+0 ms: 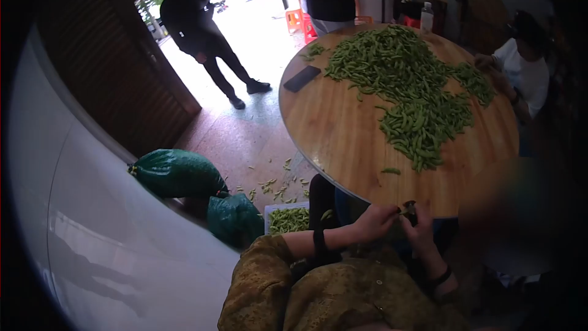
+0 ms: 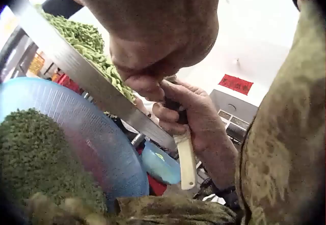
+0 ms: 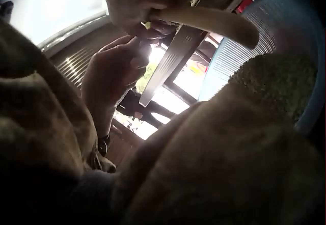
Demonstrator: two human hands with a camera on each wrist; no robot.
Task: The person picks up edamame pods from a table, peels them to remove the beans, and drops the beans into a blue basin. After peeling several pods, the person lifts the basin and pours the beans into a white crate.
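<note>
Trimming a pod (image 1: pixel 403 211) appears in hand: left hand (image 1: pixel 376 220) pinches it, right hand (image 1: pixel 421 230) grips tool (image 2: pixel 186 164); next move likely calls for steady alignment.

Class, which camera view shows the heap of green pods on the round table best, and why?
The head view: it looks down on the whole heap of green pods on the round table. The left wrist view shows only a strip beyond the table's edge; the right wrist view, at most a green sliver near its top.
</note>
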